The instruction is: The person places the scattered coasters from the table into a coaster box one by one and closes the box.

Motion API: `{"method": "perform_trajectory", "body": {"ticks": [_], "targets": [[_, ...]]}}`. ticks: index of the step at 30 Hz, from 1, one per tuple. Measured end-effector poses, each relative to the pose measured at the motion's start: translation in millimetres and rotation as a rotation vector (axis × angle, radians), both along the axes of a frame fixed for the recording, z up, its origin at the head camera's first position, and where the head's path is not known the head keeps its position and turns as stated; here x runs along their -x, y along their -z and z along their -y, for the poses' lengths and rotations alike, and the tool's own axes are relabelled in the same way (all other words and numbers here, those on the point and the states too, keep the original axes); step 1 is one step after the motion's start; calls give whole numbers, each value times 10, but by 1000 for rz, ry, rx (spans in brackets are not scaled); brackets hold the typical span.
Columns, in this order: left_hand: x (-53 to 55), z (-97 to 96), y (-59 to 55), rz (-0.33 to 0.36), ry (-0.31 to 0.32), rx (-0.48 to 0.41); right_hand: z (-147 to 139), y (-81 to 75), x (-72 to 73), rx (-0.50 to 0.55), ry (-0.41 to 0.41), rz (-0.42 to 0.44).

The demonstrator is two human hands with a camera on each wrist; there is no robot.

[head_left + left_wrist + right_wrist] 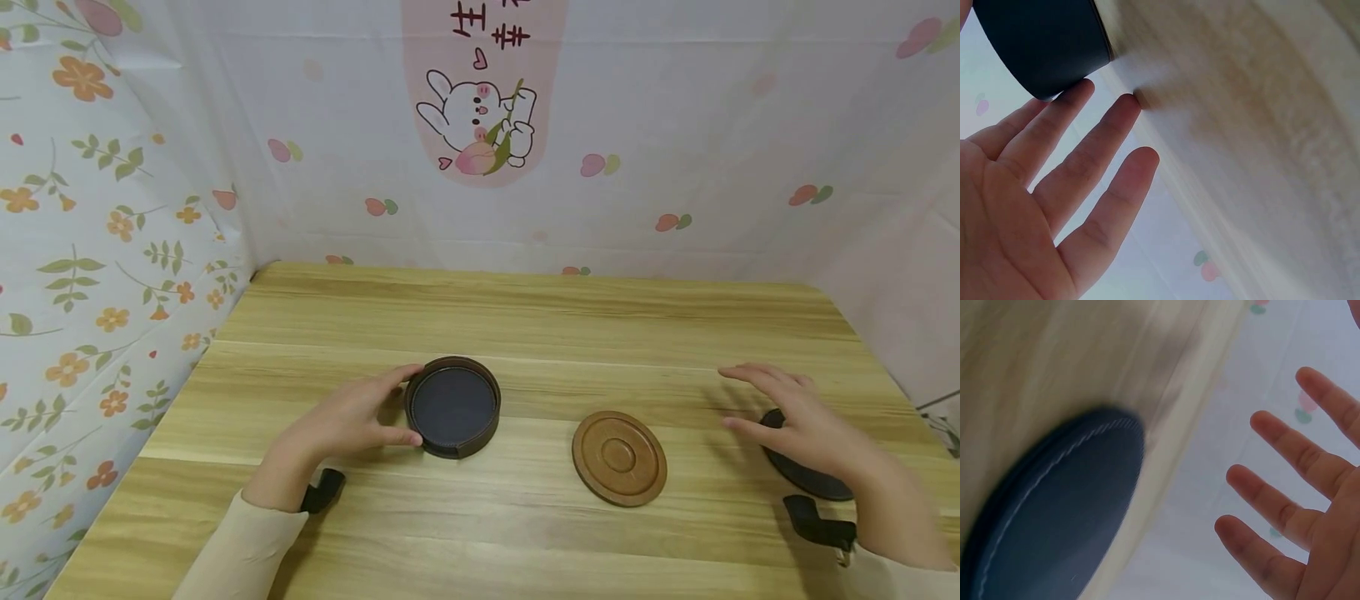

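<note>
Head view first: the left hand [348, 417] is pinching the round holder [480, 440] from its nine o'clock side, thumb landing around eight and a finger near ten, with a decent gap between them. The other fingers are mostly hiding behind. The holder is sitting left of middle on the table [525, 542], looking like brown leather, with a slit near six o'clock and a dark flat disc [453, 406] lying inside. Between three and four o'clock from it, a brown wooden coaster [619, 458] is showing off its turned rings. Further along at three, the right hand [810, 425] is hovering with loose, parted fingers, holding nothing and covering part of a black coaster [806, 477].

Left wrist view: the holder is sticking out past the top edge at eleven o'clock, smooth and curved. Two fingers seem to be meeting its wall while the other two are fanning out clear. The thumb is barely peeking in at the corner, mostly cut off.

Right wrist view: four fingers are spreading wide at four o'clock, touching nothing; the thumb is getting cropped near one. The black coaster is running out of frame at seven, its pale edge stitching showing, its far rim blurring.
</note>
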State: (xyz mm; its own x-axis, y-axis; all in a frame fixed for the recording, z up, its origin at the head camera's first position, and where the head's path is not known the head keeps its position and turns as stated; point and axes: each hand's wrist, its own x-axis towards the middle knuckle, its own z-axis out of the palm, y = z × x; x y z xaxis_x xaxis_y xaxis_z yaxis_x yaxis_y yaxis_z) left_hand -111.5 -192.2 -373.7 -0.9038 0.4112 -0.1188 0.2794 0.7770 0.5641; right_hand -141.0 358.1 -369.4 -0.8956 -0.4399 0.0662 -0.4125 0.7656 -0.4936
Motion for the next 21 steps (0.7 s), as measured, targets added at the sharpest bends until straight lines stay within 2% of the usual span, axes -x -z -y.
{"method": "perform_trajectory", "body": {"ticks": [3,7,16,21], "targets": [[4,2,1,-5,3,-3,-130,61,-17,1,3,-29],[10,1,0,-4,5,-8,-265,121,-51,-31,47,-17],[8,7,-1,0,4,-12,-462,202,-121,-117,103,29],[4,12,-2,2,6,-15,-557,260,-167,-120,117,80]]}}
